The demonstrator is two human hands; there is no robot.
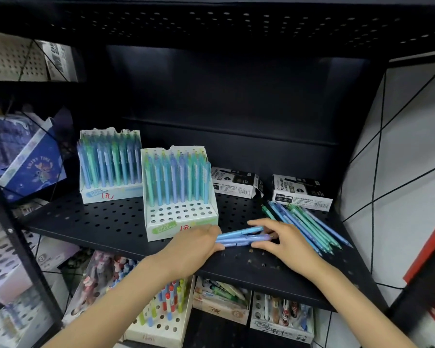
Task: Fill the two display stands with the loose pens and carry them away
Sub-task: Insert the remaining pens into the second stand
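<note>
While viewing from the head camera: holding a small bundle of blue pens [241,237] between both hands, long axis lying roughly left to right along the front of the shelf [106,222]. Left hand [199,243] gripping one end, fingers curled round it; right hand [284,239] pinching the other end between thumb and fingers. Sitting just behind the left hand, touching or nearly so: front stand [180,194], front rows of holes vacant. Standing farther back-left: rear stand [109,167], apparently full. Lying right of the right hand, nearer to it: loose pens [309,223], fanned diagonally.
</note>
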